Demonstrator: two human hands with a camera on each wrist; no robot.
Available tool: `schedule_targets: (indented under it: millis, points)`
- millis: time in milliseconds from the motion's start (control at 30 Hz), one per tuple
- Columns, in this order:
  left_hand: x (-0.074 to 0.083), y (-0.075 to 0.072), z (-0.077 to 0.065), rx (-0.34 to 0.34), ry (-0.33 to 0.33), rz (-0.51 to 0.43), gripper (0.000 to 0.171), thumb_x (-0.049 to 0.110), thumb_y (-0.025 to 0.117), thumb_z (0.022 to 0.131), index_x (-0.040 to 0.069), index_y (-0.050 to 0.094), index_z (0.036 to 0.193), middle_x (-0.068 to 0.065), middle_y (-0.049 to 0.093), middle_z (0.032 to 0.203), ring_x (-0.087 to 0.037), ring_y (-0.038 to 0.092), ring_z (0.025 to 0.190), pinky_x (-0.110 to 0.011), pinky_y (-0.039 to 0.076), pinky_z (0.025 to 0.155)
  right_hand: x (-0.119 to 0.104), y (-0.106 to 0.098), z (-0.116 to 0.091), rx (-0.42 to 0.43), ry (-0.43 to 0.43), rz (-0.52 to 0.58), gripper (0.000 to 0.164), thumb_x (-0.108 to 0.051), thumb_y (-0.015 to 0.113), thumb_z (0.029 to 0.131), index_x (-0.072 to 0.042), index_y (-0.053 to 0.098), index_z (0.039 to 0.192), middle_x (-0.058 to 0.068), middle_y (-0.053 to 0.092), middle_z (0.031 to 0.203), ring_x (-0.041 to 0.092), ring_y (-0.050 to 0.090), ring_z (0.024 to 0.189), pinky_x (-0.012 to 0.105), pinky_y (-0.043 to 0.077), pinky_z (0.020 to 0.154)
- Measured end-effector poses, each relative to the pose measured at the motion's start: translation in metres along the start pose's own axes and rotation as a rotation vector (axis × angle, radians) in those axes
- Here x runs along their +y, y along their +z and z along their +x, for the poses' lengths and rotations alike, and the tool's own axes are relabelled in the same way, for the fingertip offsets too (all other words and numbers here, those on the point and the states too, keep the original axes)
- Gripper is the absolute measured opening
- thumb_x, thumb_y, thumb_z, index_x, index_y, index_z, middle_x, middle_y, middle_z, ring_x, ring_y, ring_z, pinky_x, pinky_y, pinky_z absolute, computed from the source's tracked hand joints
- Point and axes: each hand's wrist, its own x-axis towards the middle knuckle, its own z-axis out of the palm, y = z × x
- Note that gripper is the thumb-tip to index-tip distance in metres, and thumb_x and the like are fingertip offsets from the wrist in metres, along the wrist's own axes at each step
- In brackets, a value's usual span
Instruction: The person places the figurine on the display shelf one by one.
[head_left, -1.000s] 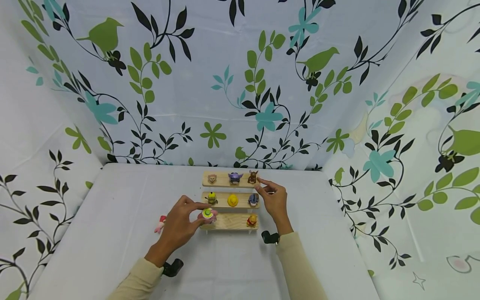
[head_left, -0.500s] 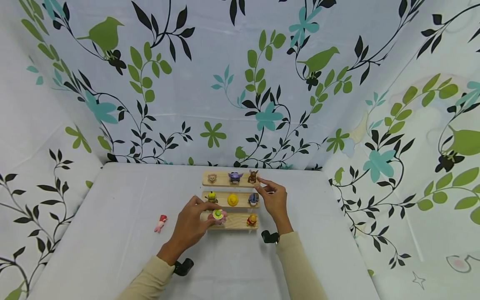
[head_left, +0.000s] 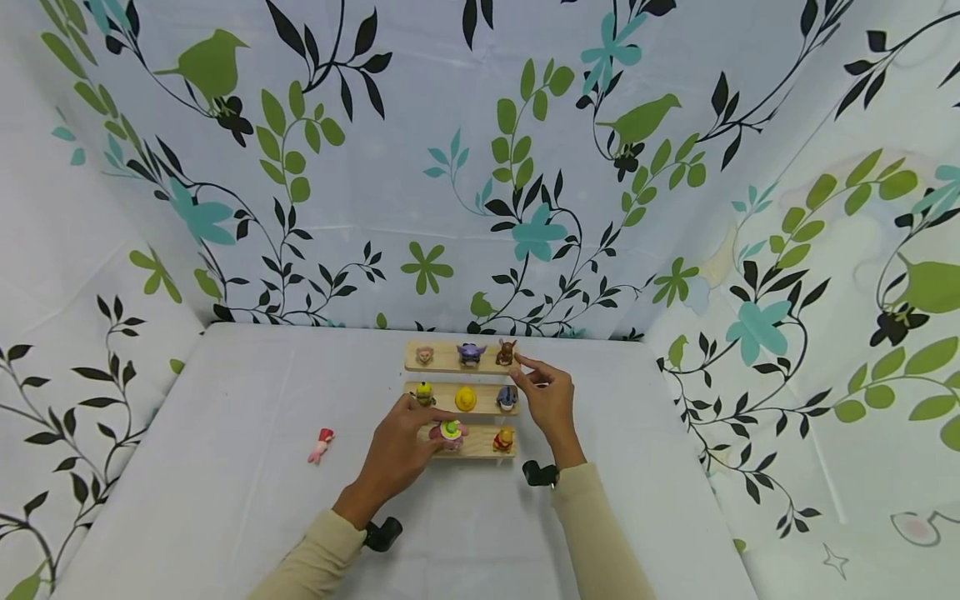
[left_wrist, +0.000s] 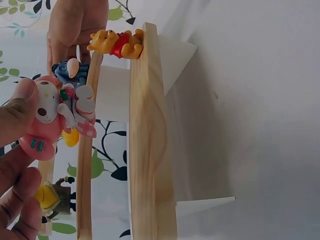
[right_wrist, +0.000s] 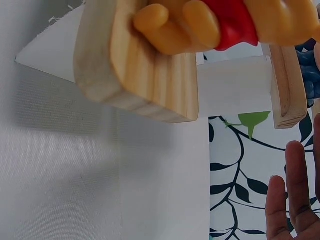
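Observation:
My left hand (head_left: 397, 446) pinches a pink-hooded toy figurine (left_wrist: 47, 117) between thumb and fingers. In the head view, this figurine is over the lowest tier (head_left: 472, 452) of a three-tier wooden display shelf; the left wrist view shows its white face, and I cannot tell whether it touches the wood. My right hand (head_left: 551, 400) is at the right end of the top tier (head_left: 446, 367), thumb and index finger gripping the shelf's end beside a brown figurine (head_left: 506, 353). In the right wrist view, its other fingers (right_wrist: 298, 185) are extended. A yellow bear figurine (left_wrist: 117, 44) sits at the lowest tier's right end.
The middle tier (head_left: 446, 409) holds a yellow-headed figurine (head_left: 423, 393), a yellow piece (head_left: 466, 399) and a blue donkey figurine (head_left: 507, 398). On the top tier stand a pale one (head_left: 424, 356) and a purple one (head_left: 471, 356). A pink-and-red figurine (head_left: 321, 446) lies on the table.
My left hand has moved right with the pink-hooded figurine, from the lowest tier's left end towards its middle. My right hand has stayed at the top tier's end.

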Motion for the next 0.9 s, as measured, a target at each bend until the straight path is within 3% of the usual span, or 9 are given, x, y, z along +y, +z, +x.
schedule_targets:
  millis: [333,700,900]
  points:
    - [0.002,0.009,0.0,0.011,0.037,0.014,0.04,0.02,0.092,0.084,0.027,0.083,0.121,0.002,0.061,0.09,-0.009,0.041,0.084,-0.022,0.038,0.064,0.0,0.0,-0.002,-0.003,0.002,0.011,0.03,-0.031,0.081,0.095,-0.032,0.081,0.125,0.005,0.079,0.088,0.016,0.067,0.08,0.026,0.054,0.074]
    - [0.001,0.024,0.001,0.031,0.045,0.018,0.039,0.018,0.093,0.082,0.017,0.083,0.12,0.0,0.062,0.086,-0.009,0.037,0.08,-0.02,0.036,0.061,0.001,0.0,0.0,0.004,0.012,0.02,0.028,-0.033,0.081,0.095,-0.032,0.082,0.123,0.007,0.078,0.086,0.019,0.065,0.08,0.026,0.053,0.072]
    - [-0.002,0.033,0.002,0.043,0.064,0.013,0.035,0.016,0.092,0.083,0.016,0.084,0.116,0.006,0.068,0.083,-0.01,0.038,0.078,-0.021,0.037,0.061,0.001,0.001,-0.001,0.002,0.014,0.016,0.029,-0.034,0.081,0.095,-0.033,0.081,0.124,0.007,0.077,0.085,0.018,0.065,0.08,0.025,0.052,0.071]
